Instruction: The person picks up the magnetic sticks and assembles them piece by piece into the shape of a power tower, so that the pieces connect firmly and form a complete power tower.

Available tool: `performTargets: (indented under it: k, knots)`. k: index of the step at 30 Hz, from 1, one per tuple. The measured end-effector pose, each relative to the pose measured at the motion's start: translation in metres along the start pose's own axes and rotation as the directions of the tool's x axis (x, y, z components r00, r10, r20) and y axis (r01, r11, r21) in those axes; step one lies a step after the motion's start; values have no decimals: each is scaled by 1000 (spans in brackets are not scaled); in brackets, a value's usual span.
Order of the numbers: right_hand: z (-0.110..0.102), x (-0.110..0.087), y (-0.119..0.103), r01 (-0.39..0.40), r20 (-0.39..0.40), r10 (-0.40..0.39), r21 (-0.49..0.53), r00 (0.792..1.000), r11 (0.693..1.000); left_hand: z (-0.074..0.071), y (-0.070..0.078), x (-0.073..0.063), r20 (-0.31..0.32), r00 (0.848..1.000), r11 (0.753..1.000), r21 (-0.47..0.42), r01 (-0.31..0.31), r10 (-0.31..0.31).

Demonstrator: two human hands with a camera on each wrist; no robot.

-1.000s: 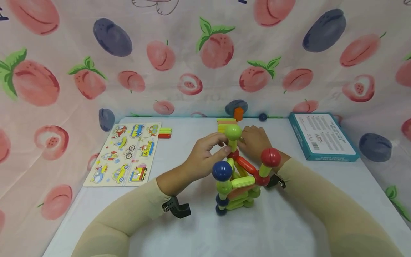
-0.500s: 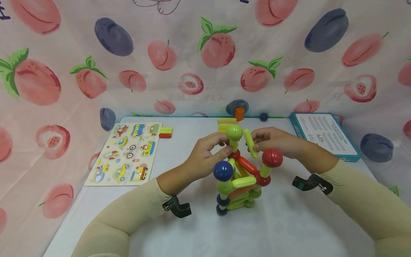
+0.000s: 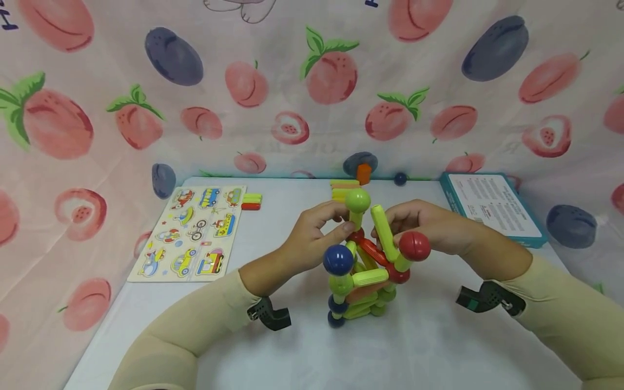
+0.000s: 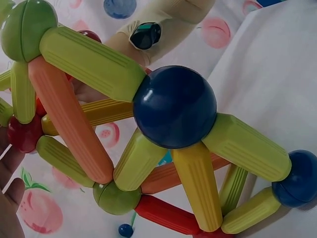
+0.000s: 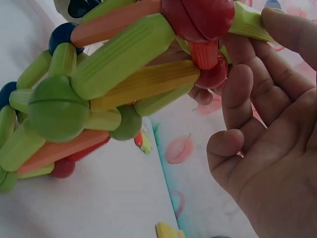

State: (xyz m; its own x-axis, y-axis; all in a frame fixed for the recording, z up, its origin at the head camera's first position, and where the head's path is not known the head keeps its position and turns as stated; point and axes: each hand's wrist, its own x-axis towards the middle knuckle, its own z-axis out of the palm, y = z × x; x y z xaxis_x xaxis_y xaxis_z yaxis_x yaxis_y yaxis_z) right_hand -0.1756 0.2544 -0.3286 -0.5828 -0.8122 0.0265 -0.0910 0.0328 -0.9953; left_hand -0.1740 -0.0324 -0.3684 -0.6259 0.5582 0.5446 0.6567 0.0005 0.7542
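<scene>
A structure of magnetic balls and sticks stands on the table, with a blue ball [image 3: 338,260], a red ball [image 3: 414,246] and a green ball [image 3: 358,200] at its upper corners. My left hand [image 3: 312,235] grips its far corner below the green ball, thumb against the joint there; the fingertips behind are partly hidden. My right hand [image 3: 431,225] pinches a yellow-green magnetic stick [image 3: 384,232], tilted above the red stick [image 3: 372,251]. Its lower end is close to the red corner; whether it touches I cannot tell. Close up in the left wrist view is a large blue ball [image 4: 175,106].
A picture puzzle board [image 3: 192,233] lies on the left, with short sticks [image 3: 251,206] beside it. Behind the structure are more sticks [image 3: 344,189], an orange block [image 3: 363,173] and a loose blue ball [image 3: 400,178]. At back right lies a teal box [image 3: 492,208].
My right hand has come out from behind the structure with a yellow-green stick, then brought it lower, toward the red corner. The left hand keeps its place.
</scene>
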Motion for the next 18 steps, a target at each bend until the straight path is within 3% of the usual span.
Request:
performTargets:
  k: [5, 8, 12, 13, 15, 18]
  knots:
    - [1, 3, 0, 9, 38, -8, -23, 999, 1000, 2, 0, 3, 12, 1000, 1000, 14, -6, 6]
    - [1, 2, 4, 51, 38, -52, 21, 998, 998, 2, 0, 5, 19, 1000, 1000, 17, -20, 20]
    - [11, -11, 24, 148, -101, -136, 129, 986, 980, 2, -2, 5, 47, 999, 1000, -12, -19, 19]
    - [16, -15, 32, 197, -142, -178, 133, 974, 971, 1, -2, 4, 57, 998, 1000, -12, -12, 12]
    - [29, -23, 46, 312, -218, -294, 51, 931, 949, -1, -2, 3, 80, 997, 1000, -11, 23, -22]
    - [53, -36, 60, 395, -301, -432, -178, 850, 901, -3, -2, 2, 117, 991, 998, 2, 69, -69]
